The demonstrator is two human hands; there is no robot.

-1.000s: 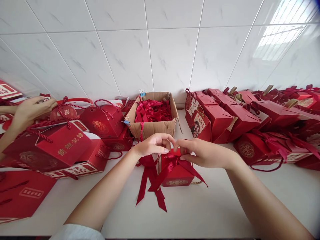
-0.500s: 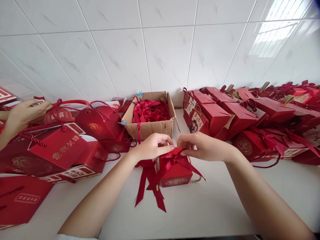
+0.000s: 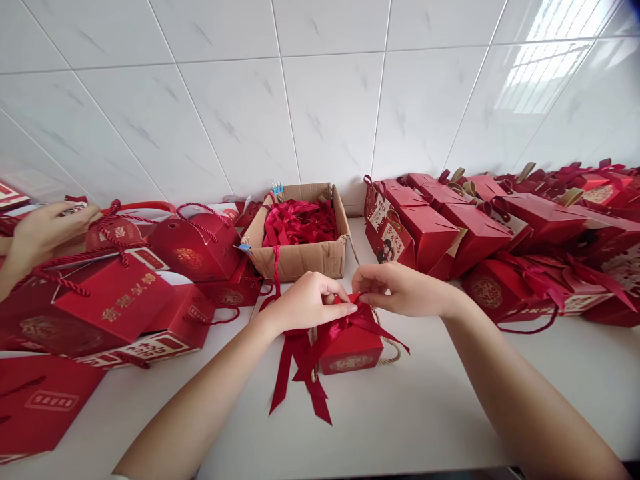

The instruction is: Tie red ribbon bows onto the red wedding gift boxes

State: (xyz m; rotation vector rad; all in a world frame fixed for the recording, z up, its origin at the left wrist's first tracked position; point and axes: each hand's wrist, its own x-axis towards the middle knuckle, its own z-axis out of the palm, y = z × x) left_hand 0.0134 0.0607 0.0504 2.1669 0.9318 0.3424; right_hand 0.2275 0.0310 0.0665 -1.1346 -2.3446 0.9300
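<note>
In front of me on the white table sits a small red gift box (image 3: 350,350) with a gold emblem and twisted cord handles. A dark red satin ribbon (image 3: 301,380) lies over its top, its forked tails hanging down at the left and one end pointing right. My left hand (image 3: 313,301) pinches the ribbon above the box, thumb and fingers together. Close beside it, my right hand (image 3: 400,290) has its fingers closed on the ribbon at the top right. The fingertips partly hide the knot.
Behind the box stands an open cardboard carton (image 3: 300,261) full of red ribbons. Red gift boxes with cord handles (image 3: 115,300) crowd the left, where another person's hand (image 3: 47,230) reaches in. Rows of red boxes (image 3: 430,233) stand at the right, by the tiled wall (image 3: 330,120).
My left hand has shifted slightly right and down, its thumb closer to the ribbon's middle. The right hand stays nearly in place. The view has shifted a little.
</note>
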